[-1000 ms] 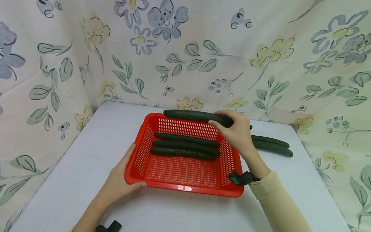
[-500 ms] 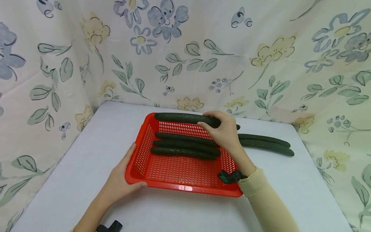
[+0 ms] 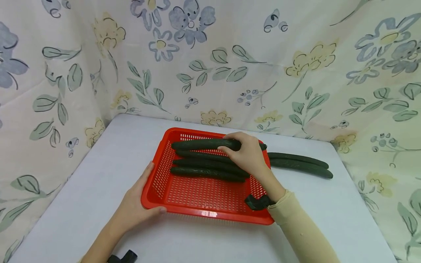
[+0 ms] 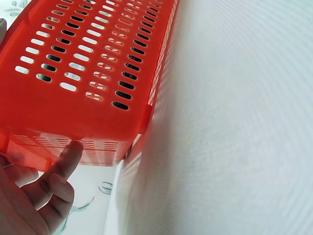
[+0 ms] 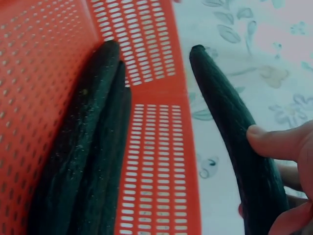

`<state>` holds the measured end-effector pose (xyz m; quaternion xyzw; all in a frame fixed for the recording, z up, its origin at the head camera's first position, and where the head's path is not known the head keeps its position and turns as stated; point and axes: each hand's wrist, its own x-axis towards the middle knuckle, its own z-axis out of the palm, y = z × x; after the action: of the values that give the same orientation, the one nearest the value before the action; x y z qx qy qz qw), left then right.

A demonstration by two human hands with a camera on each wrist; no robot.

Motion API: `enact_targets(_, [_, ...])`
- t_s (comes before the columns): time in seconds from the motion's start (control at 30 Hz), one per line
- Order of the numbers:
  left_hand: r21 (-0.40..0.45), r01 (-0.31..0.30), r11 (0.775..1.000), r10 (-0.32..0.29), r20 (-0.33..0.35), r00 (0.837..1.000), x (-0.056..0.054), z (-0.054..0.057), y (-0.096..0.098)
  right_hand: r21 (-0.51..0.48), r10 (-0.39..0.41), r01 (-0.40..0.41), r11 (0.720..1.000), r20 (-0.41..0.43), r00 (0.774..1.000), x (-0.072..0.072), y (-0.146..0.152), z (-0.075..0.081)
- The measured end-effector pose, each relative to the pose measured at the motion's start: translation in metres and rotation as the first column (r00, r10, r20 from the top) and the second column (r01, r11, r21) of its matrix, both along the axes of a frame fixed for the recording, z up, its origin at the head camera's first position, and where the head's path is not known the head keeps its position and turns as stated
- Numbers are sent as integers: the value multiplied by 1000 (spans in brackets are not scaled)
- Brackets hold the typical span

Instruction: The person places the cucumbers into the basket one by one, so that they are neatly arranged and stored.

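My right hand (image 3: 246, 153) pinches a dark green cucumber (image 3: 197, 144) near its right end, thumb on the near side. That cucumber lies lengthwise over the back part of a red plastic basket (image 3: 217, 215). Inside the basket, three more cucumbers (image 3: 207, 173) lie side by side, their right ends partly hidden behind the right hand. In the right wrist view, thumb and fingers wrap the held cucumber (image 5: 225, 107) beside the slotted wall (image 5: 156, 166). My left hand (image 3: 139, 199) grips the basket's front left corner, thumb along the front rim and fingers against the left side.
Two cucumbers (image 3: 300, 166) lie together on the white tabletop (image 3: 329, 208) just right of the basket. Behind the table hangs a floral curtain (image 3: 223, 91), which runs along the left side too. Black straps are on both wrists.
My right hand has carried the cucumber left and then lower, from above the back rim to over the basket's inside. The left hand and the basket have stayed put.
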<state>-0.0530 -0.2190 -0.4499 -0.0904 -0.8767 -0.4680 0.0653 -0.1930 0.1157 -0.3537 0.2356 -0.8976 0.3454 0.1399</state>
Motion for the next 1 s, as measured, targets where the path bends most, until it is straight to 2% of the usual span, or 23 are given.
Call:
enact_targets(0.17, [-7,-3,1000,3,7,1000,0,1,0,130,28,-37,991,67,997,2,-5,-4])
enact_targets(0.37, [-22,-3,1000,3,1,1000,-1,1,-1,270,58,-108,957,187,981,5,-13,-7])
enact_targets(0.5, [-25,6,1000,-6,-9,1000,-1,0,-2,308,55,-128,943,235,971,6,-18,-9])
enact_targets(0.63, [-21,10,1000,-10,-12,1000,-1,0,-3,327,74,-153,932,242,967,8,-22,-12])
enact_targets(0.77, [-11,11,1000,-11,-16,1000,-1,0,-3,370,96,-193,909,265,959,10,-26,-16])
enact_targets(1.0, [-9,14,1000,-14,-27,1000,-1,-1,-3,457,75,-224,861,320,944,11,-30,-22])
